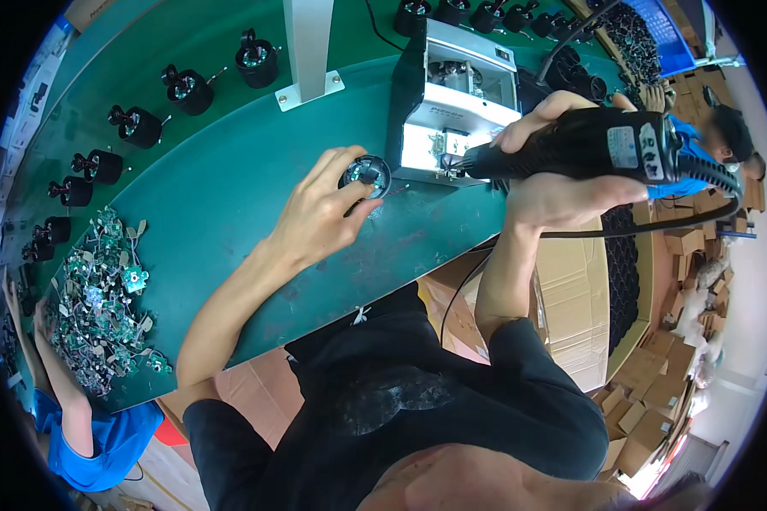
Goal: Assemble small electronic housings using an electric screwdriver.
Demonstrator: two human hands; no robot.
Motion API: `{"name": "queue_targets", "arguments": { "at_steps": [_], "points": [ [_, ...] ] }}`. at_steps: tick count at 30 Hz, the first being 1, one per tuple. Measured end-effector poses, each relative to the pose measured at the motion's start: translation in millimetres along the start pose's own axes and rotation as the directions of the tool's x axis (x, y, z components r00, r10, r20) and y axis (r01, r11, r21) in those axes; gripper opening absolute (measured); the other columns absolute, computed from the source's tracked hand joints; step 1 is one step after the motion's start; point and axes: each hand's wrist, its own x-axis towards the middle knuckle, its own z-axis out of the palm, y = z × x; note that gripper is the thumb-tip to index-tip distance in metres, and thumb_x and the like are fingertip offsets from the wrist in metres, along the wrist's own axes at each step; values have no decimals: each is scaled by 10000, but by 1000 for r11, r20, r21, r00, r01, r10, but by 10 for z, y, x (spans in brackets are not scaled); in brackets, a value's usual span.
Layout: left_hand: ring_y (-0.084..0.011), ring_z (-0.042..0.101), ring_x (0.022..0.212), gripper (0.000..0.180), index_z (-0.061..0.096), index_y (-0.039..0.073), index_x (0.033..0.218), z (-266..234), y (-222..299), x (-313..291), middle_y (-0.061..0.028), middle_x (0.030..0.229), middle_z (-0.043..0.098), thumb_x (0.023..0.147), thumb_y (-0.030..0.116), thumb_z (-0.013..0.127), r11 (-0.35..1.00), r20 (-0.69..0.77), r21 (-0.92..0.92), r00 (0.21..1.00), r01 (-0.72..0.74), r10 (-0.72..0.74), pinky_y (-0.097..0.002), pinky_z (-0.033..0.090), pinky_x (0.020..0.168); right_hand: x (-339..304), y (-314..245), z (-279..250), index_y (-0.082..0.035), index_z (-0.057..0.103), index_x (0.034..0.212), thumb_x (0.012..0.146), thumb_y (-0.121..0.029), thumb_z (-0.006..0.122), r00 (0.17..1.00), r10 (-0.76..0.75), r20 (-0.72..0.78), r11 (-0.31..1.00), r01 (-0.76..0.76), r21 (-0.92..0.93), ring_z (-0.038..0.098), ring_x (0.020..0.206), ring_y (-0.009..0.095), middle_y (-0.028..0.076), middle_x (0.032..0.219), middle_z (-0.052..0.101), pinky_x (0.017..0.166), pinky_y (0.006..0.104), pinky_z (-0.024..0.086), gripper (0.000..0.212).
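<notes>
"Black, round, with a green board showing inside: where is that housing (366, 175)?"

"Just left of the white-fronted machine (413, 152), its open face showing. Whether it touches the green tabletop (315, 294), I can't tell."

"Who has it?"

"The left hand (315, 211); the fingers grasp it about the rim."

"And the right hand (541, 203)?"

"Wrapped around a corded black power screwdriver (579, 146), its tip at the machine's lower front. Contact there is too small to judge."

"Further out?"

"Left of the machine stands a pale metal post (308, 47). Past it, other black housings (187, 92) run in a curved row, continuing behind the machine. Far left of the machine lies a heap of small circuit boards (98, 315), with a co-worker's hands beside it."
</notes>
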Motion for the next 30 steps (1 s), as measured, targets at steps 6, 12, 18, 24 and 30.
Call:
{"name": "queue_targets", "arguments": {
  "at_steps": [6, 12, 18, 24, 30],
  "points": [
    [-286, 630, 976, 179, 652, -15, 832, 212, -204, -122, -153, 1265, 580, 722, 15, 790, 979, -173, -196, 985, -53, 18, -343, 522, 808, -78, -64, -47, -68, 350, 1379, 943, -747, 205, 997, 80, 0, 989, -79, 121, 577, 408, 154, 168, 883, 645, 303, 247, 489, 820],
    [-262, 641, 942, 216, 624, -15, 823, 299, -239, -153, -144, 1276, 577, 713, 16, 807, 965, -212, -258, 977, -41, -15, -325, 529, 767, -241, -113, 318, -110, 333, 1416, 933, -759, 217, 997, -15, -74, 977, 30, 213, 597, 431, 179, 176, 870, 630, 302, 261, 481, 818],
    [-249, 642, 903, 219, 630, -25, 840, 286, -245, -146, -142, 1276, 575, 710, 3, 804, 964, -245, -256, 969, -77, 13, -316, 532, 745, -293, 43, 422, -111, 325, 1449, 927, -772, 195, 998, -12, -65, 972, 27, 235, 572, 408, 166, 156, 859, 616, 286, 269, 475, 852],
    [-241, 633, 878, 243, 635, -26, 887, 270, -247, -151, -140, 1269, 570, 709, -7, 799, 963, -252, -258, 968, -84, 17, -318, 534, 728, -275, 36, 474, -114, 321, 1451, 921, -780, 193, 1000, 11, -18, 986, -8, 169, 574, 409, 168, 160, 859, 616, 290, 270, 480, 860],
    [-235, 622, 876, 270, 634, -21, 917, 272, -235, -155, -138, 1263, 564, 703, -12, 799, 955, -224, -291, 975, -53, -14, -326, 536, 718, -277, 25, 488, -113, 316, 1452, 921, -779, 206, 999, 21, -36, 974, -12, 224, 579, 413, 172, 161, 852, 614, 297, 268, 486, 858]
  ]
}}
